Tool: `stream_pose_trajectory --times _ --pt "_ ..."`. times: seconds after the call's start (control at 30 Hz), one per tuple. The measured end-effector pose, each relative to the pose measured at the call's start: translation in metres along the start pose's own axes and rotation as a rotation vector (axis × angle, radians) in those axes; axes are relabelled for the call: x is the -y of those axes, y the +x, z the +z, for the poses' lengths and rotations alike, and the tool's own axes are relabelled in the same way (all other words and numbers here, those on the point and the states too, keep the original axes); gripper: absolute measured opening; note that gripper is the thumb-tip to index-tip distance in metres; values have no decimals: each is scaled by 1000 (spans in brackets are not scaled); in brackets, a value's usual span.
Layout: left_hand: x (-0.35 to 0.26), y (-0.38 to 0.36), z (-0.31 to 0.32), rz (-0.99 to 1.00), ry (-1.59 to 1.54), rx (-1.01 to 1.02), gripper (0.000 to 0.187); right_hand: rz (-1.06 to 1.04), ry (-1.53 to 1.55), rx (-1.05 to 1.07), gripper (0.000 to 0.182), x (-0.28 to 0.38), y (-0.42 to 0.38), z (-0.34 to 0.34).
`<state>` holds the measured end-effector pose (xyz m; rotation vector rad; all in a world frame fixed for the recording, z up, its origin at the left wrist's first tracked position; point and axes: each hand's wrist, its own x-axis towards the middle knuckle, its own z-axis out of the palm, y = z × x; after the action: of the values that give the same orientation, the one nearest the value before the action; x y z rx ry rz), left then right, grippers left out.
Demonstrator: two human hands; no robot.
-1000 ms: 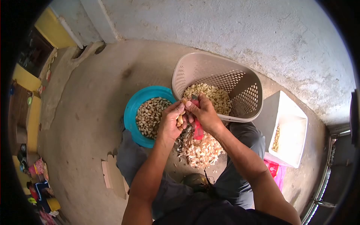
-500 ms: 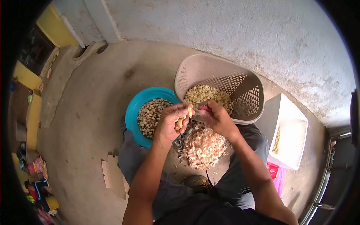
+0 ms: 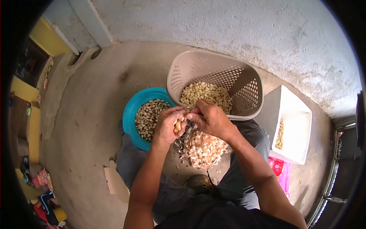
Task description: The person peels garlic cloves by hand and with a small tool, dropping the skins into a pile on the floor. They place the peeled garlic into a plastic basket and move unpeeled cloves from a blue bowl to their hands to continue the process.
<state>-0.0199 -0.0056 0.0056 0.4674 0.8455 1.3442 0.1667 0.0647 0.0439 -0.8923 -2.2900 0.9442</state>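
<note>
My left hand [image 3: 166, 125] is curled around several garlic cloves [image 3: 177, 125], with one more clove raised at its fingertips. Against that clove, my right hand [image 3: 214, 119] grips a small knife, of which a bit of red handle [image 3: 196, 110] shows; its blade is mostly hidden by the fingers. Below the hands lies a heap of papery garlic skins [image 3: 204, 149] on the floor. Unpeeled cloves [image 3: 146, 118] fill the bottom of a blue basin [image 3: 129, 120] to the left. Pale peeled cloves [image 3: 206, 93] lie in a beige perforated basket [image 3: 251, 91] just beyond the hands.
A white box [image 3: 291, 143] lies at the right with some cloves inside, beside pink and red plastic [image 3: 280, 171]. A cardboard piece [image 3: 114, 179] rests on the floor at left. The wall [image 3: 236, 30] runs behind the basket. Assorted items [image 3: 44, 191] lie far left.
My right hand has come closer to my left, its fingers now meeting the clove at the left fingertips. The view has shifted slightly, so the basin and basket appear further left.
</note>
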Motion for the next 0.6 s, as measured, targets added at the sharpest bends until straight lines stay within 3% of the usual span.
stream_pose_trajectory --times 0.37,0.6 --pt "6 1 -9 40 -39 5 13 -21 -205 22 40 0 5 14" --pt "16 1 -13 -50 -239 -151 11 -16 -153 79 36 5 9 19"
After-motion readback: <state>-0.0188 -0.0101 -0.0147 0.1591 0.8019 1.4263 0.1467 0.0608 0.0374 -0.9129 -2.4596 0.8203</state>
